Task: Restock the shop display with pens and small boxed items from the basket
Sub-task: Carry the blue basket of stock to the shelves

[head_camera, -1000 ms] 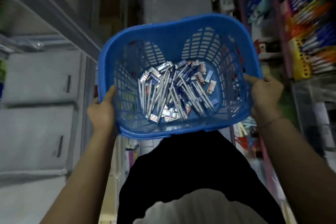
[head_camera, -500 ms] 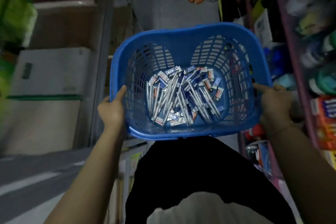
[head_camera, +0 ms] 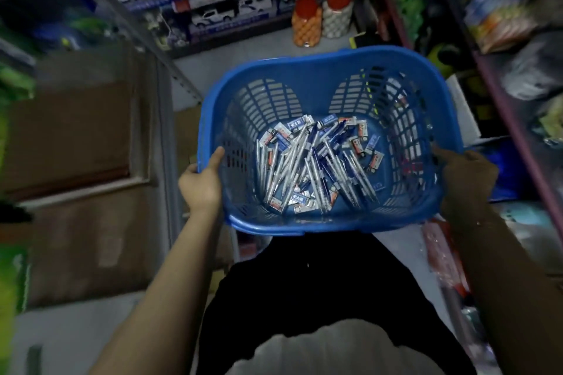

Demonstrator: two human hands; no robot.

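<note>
Carrying a blue plastic basket down a narrow shop aisle, a person is gripping its rim on both sides: the left hand is clamping the left edge with the thumb hooked inside, and the right hand is closing over the right edge. Pens and small boxed items are lying heaped on the basket floor, apparently none yet shelved. Boxed toy cars and two red-lidded jars are filling the shelving ahead, with blurred stock crowding the right-hand racks. Restocking looks barely begun; the whole load is waiting to go onto the display.
</note>
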